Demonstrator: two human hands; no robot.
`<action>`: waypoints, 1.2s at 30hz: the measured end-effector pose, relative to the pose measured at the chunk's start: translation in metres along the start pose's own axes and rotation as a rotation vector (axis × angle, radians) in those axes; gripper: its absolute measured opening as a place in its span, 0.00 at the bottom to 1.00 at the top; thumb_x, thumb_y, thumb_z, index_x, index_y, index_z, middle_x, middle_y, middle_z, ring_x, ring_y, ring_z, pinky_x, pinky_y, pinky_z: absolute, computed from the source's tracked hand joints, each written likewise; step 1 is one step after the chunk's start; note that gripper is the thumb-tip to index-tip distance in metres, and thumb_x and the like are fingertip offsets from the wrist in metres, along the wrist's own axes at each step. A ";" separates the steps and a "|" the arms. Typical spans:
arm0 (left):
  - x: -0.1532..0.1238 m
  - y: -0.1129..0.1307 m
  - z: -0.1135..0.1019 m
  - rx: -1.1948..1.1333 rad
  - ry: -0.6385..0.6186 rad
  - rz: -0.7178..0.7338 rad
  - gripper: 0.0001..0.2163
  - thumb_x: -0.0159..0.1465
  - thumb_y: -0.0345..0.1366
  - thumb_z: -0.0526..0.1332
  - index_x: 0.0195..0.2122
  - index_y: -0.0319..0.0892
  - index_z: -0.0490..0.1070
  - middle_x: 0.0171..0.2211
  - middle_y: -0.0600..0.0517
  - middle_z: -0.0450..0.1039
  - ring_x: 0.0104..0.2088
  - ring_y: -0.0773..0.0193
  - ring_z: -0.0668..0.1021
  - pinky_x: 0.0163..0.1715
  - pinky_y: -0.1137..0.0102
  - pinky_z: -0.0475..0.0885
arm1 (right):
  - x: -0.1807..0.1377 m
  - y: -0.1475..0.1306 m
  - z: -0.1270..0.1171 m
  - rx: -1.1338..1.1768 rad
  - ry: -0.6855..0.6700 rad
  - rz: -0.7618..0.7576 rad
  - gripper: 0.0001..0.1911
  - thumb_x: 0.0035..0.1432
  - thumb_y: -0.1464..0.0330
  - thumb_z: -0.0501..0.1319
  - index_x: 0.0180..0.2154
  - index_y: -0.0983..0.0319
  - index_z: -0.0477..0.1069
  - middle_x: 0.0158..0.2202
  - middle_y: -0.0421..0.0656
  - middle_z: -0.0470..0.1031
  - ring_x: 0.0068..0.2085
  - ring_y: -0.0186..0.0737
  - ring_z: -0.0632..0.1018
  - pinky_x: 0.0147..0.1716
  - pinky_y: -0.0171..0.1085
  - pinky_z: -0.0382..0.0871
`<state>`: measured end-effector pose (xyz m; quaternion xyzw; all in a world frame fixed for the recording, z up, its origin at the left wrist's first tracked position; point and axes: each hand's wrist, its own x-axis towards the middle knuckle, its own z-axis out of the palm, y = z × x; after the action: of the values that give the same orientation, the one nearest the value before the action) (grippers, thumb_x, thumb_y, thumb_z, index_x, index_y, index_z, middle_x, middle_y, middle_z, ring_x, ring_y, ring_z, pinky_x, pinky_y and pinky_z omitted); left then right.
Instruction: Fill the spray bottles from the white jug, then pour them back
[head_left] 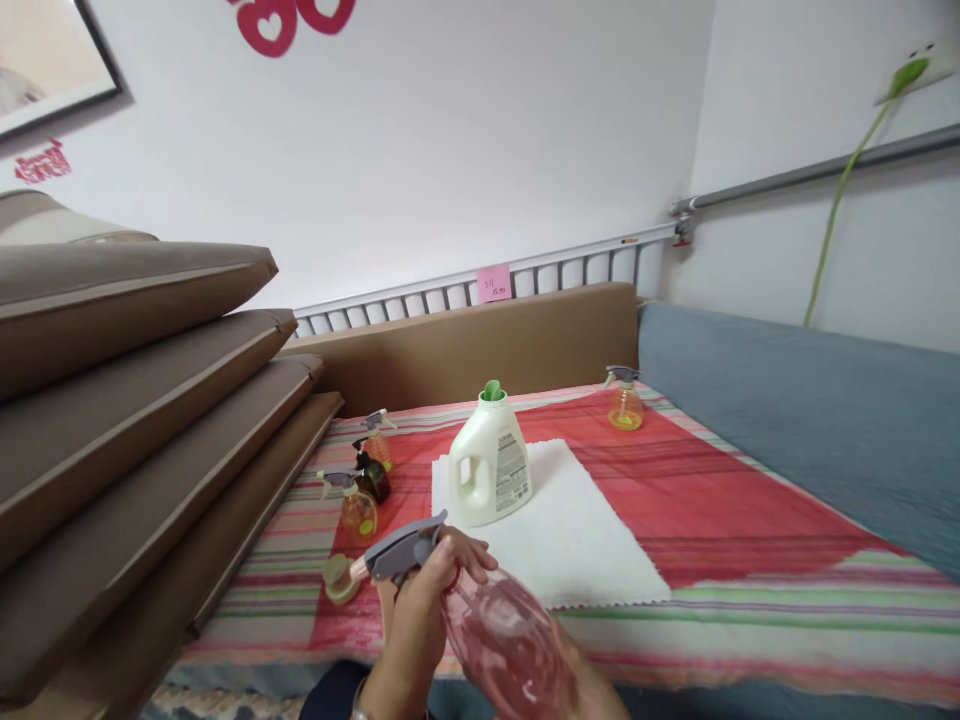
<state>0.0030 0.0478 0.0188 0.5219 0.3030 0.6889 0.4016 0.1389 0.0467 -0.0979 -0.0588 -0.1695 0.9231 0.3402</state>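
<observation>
My left hand (417, 610) is wrapped round the neck of a clear pink spray bottle (504, 640), just below its grey trigger head (401, 550). My right hand (592, 680) cups the bottle's body from below; only its edge shows. The bottle lies tilted, with the nozzle pointing left. Beyond it a white detergent jug (491, 462) with a green cap stands on a white cloth (585, 540).
Three small spray bottles (357, 500) stand at the left of the striped red sheet (720, 500), and another orange one (624, 398) at the back. Stacked brown cushions (127, 400) fill the left. A brown headboard (480, 345) and a blue mattress (810, 410) lie behind and right.
</observation>
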 end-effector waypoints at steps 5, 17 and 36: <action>0.001 0.004 0.001 0.004 -0.004 0.020 0.12 0.59 0.36 0.57 0.19 0.40 0.71 0.18 0.51 0.71 0.26 0.57 0.77 0.39 0.58 0.71 | 0.004 0.001 0.001 0.002 -0.077 -0.071 0.33 0.40 0.48 0.68 0.46 0.59 0.73 0.47 0.48 0.77 0.47 0.49 0.76 0.44 0.45 0.70; 0.004 0.010 0.009 -0.030 -0.093 0.008 0.13 0.59 0.35 0.57 0.18 0.40 0.72 0.17 0.50 0.71 0.24 0.57 0.76 0.37 0.58 0.70 | -0.004 -0.001 0.016 0.072 -0.110 0.011 0.33 0.48 0.47 0.63 0.47 0.66 0.72 0.46 0.51 0.77 0.44 0.46 0.77 0.37 0.37 0.72; 0.025 0.031 -0.002 0.058 0.091 -0.032 0.11 0.57 0.41 0.61 0.21 0.42 0.71 0.21 0.53 0.72 0.28 0.61 0.75 0.39 0.65 0.69 | -0.008 0.000 -0.022 0.189 0.153 -0.082 0.21 0.53 0.58 0.63 0.44 0.64 0.74 0.40 0.48 0.80 0.34 0.42 0.79 0.21 0.32 0.70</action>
<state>-0.0098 0.0542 0.0558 0.4964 0.3492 0.6963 0.3833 0.1500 0.0472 -0.1186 -0.0895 -0.0575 0.9130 0.3937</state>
